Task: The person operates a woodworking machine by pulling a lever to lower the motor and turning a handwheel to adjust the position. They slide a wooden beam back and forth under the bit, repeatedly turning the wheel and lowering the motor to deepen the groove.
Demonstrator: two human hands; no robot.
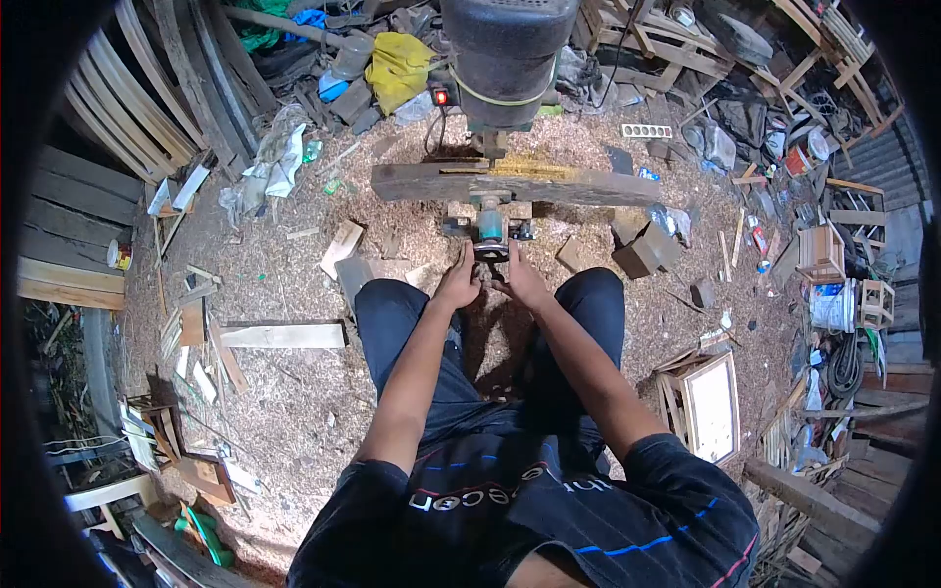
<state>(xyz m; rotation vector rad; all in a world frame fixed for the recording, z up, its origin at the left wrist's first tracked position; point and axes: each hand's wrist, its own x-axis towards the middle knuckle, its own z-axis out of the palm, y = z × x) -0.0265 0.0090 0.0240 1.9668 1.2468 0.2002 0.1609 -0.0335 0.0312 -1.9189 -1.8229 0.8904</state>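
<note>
Between my knees stands a small green machine (491, 223) with a dark round rim on the side nearest me. My left hand (459, 280) touches the left side of this rim, and my right hand (523, 278) touches its right side. Both hands have some fingers stretched along the rim; the lower fingers are bent and partly in shadow. Just beyond the machine, a long wooden plank (578, 186) lies crosswise. Yellowish sawdust (524, 165) lies along its far edge. A large dark motor housing (510, 59) rises behind the plank.
A glowing red switch (441, 97) is left of the motor housing. A white power strip (646, 130) lies to the right. Wood offcuts (284, 336) are scattered on the left, a wooden block (647, 250) sits right of my knees, and a framed box (708, 407) stands farther right.
</note>
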